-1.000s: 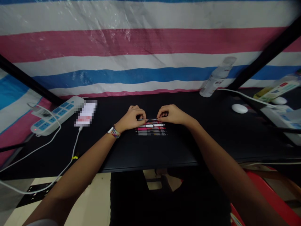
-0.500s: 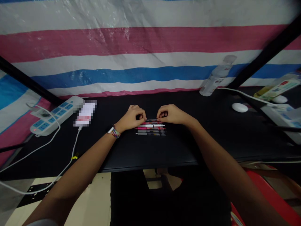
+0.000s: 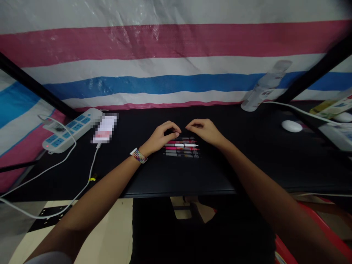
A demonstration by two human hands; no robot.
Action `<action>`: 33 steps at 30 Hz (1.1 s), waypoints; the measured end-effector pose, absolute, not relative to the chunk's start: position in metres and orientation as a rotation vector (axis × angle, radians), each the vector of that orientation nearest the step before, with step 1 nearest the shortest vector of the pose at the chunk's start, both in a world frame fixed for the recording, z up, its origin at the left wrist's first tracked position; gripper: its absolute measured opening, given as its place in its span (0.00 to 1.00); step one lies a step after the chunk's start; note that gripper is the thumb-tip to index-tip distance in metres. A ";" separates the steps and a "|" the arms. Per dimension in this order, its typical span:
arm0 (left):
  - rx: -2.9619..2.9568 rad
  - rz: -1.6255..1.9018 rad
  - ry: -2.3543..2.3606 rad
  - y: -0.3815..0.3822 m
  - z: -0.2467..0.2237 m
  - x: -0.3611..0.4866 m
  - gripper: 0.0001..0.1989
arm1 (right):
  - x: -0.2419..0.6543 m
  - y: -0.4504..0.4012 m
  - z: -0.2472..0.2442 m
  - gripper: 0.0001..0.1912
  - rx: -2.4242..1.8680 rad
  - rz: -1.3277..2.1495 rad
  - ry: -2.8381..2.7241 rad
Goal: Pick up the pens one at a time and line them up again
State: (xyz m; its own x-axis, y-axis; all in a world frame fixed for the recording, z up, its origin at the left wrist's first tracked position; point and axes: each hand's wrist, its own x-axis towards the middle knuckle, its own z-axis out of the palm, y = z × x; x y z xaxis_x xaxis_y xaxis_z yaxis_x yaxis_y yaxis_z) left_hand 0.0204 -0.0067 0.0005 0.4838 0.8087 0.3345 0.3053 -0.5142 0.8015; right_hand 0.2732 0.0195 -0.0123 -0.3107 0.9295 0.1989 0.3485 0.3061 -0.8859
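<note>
Several pens lie side by side in a row on the black table (image 3: 176, 179), red, white and dark or clear ones among them. A white pen (image 3: 184, 145) is near the middle of the row, and a grey one (image 3: 178, 155) lies nearest to me. My left hand (image 3: 163, 135) is at the far left end of the row, fingers curved and thumb apart, holding nothing visible; it hides some of the pens' ends. Just beyond the right end is my right hand (image 3: 206, 130), its fingers bent loosely and nothing seen between them.
On the left are a white power strip (image 3: 57, 145), a phone (image 3: 106, 128) with a blurred screen, and its white cable (image 3: 92, 165). A clear bottle (image 3: 258, 91) and a white computer mouse (image 3: 292, 126) stand to the right. A striped sheet (image 3: 154, 84) hangs behind.
Both hands have come away from the farthest pen, and their fingers have loosened. The row of pens stays in place on the table; the whole view has shifted slightly.
</note>
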 end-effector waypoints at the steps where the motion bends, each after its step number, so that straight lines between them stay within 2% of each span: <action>1: 2.024 0.968 0.928 -0.009 0.000 0.022 0.07 | 0.268 0.018 -0.016 0.09 -1.146 0.994 -1.723; 5: 1.916 1.084 1.012 -0.016 -0.004 0.029 0.07 | 0.254 0.001 -0.025 0.11 -1.122 1.026 -1.481; 12: 1.794 1.213 1.075 -0.019 -0.009 0.041 0.09 | 0.246 -0.034 -0.021 0.11 -1.040 1.071 -1.418; 33: 1.665 1.369 1.171 -0.006 -0.014 0.049 0.12 | 0.235 -0.012 -0.024 0.09 -1.042 1.020 -1.456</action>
